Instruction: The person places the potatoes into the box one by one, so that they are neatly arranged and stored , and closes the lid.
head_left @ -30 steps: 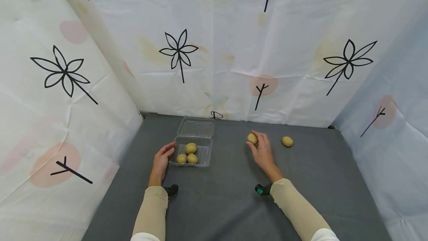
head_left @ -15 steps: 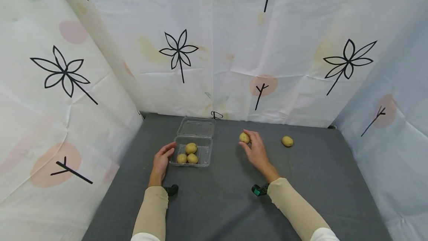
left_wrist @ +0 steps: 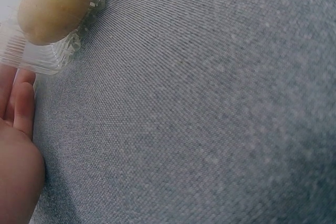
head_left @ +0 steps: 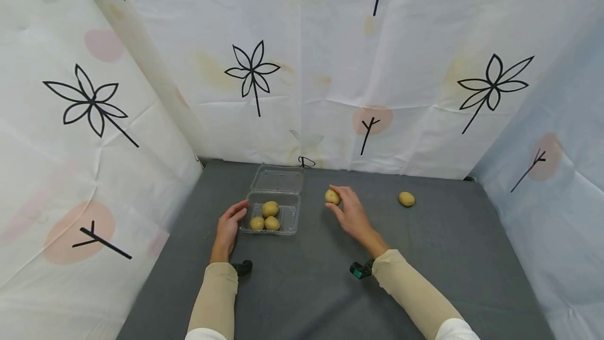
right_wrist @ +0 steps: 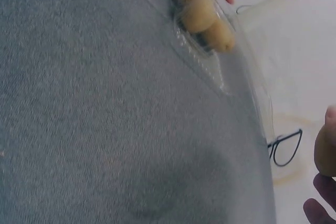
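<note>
My right hand [head_left: 354,218] pinches a yellow potato [head_left: 332,197] between thumb and fingers, raised over the table to the right of a clear plastic container [head_left: 290,218]. That potato shows partly at the right edge of the right wrist view, with fingertips around it. Three potatoes [head_left: 270,209] lie inside the container, whose hinged lid [head_left: 277,180] is folded back. My left hand [head_left: 227,229] rests against the container's left side, fingers fairly straight along the wall. In the left wrist view, fingers [left_wrist: 23,109] touch the container's edge beneath one potato [left_wrist: 55,6].
Another potato [head_left: 406,199] lies on the grey tabletop [head_left: 321,287], to the right of my right hand. White patterned cloth [head_left: 325,67] hangs behind the table and along both sides.
My right hand has carried its potato leftward, closer to the container. The left hand, the container and the potatoes in it have stayed in place.
</note>
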A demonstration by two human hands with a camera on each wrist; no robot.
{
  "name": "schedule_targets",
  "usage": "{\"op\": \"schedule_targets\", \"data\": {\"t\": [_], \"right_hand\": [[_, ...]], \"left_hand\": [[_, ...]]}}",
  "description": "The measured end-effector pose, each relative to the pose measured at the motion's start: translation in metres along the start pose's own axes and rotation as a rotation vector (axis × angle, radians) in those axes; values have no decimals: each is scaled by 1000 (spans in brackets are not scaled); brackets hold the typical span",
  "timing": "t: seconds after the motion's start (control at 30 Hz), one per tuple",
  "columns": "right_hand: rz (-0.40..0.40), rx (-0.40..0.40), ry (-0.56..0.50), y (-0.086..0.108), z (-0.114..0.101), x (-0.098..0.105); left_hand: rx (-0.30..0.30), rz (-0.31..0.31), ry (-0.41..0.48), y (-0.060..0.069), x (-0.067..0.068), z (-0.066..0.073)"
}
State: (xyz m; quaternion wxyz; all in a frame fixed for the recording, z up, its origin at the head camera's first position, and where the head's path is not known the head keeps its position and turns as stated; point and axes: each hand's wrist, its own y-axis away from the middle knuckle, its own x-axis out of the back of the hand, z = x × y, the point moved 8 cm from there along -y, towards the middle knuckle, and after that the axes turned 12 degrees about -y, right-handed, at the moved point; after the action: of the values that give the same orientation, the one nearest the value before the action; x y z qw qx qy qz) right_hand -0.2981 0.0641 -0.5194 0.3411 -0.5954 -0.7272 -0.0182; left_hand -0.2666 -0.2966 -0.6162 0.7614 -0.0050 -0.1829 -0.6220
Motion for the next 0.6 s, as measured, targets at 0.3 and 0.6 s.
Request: {"op": "schedule_targets", "data": {"t": [0.3, 0.6], "right_hand": [[-11, -14, -9, -5, -17, -13], [-67, -51, -53, -7, -26, -29]], "left_hand": [[21, -39, 44, 8, 0, 15], [-17, 21, -12, -4, 0, -6]]}}
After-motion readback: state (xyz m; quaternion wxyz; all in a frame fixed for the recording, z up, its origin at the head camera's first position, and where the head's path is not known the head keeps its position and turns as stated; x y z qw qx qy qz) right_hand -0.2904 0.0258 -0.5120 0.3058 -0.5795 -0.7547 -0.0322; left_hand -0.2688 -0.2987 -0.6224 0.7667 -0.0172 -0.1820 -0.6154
